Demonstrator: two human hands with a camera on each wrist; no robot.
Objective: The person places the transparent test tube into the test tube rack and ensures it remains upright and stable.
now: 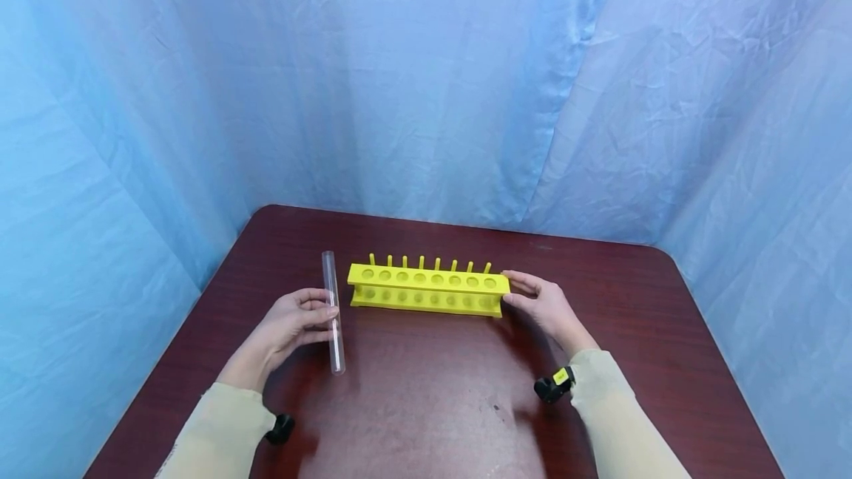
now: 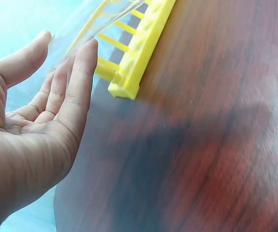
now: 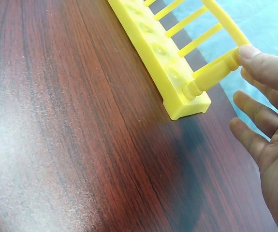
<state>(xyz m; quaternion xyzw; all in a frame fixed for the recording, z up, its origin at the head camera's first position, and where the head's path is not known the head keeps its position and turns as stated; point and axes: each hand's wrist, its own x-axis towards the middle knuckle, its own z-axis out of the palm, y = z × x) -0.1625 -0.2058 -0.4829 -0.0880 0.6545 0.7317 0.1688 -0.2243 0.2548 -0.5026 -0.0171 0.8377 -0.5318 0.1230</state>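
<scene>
Cannot read the tiny yellow label (image 1: 560,376) on the right wrist camera (image 1: 547,391) or the marks (image 1: 170,457) on the left sleeve (image 1: 222,427), cropped like the tabletop (image 1: 413,405) at the head view's near border. Cannot follow the blurred test tube (image 1: 337,355) or the yellow test tube rack (image 1: 426,288) past the left wrist view's border, nor see the rack's left end or the whole right hand (image 1: 542,307) in the right wrist view.
</scene>
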